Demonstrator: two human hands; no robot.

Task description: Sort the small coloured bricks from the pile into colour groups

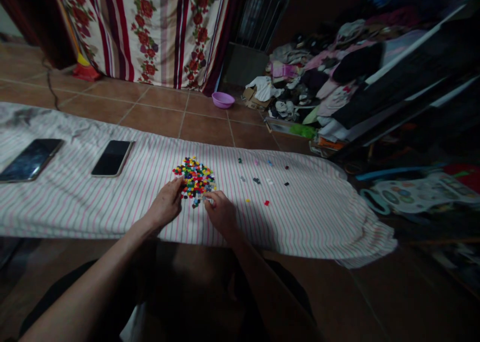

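A heap of tiny, many-coloured plastic pieces (195, 178) that look like toy building bricks lies on the striped cloth. My left hand (167, 202) rests against the heap's left edge, fingers stretched out and holding nothing visible. At the lower right edge of the heap, my right hand (222, 209) has its fingers curled, thumb close to the index finger. Whatever it pinches is too small to make out. Right of the heap, small pieces lie apart in loose rows by colour, among them a green one (240, 160), a red one (266, 202) and a black one (287, 184).
Two phones, a larger one (30, 159) and a smaller one (112, 158), lie on the left of the cloth-covered surface (318, 217). Beyond it, a purple basin (223, 100) stands on the tiled floor. A pile of clothes (315, 77) fills the far right.
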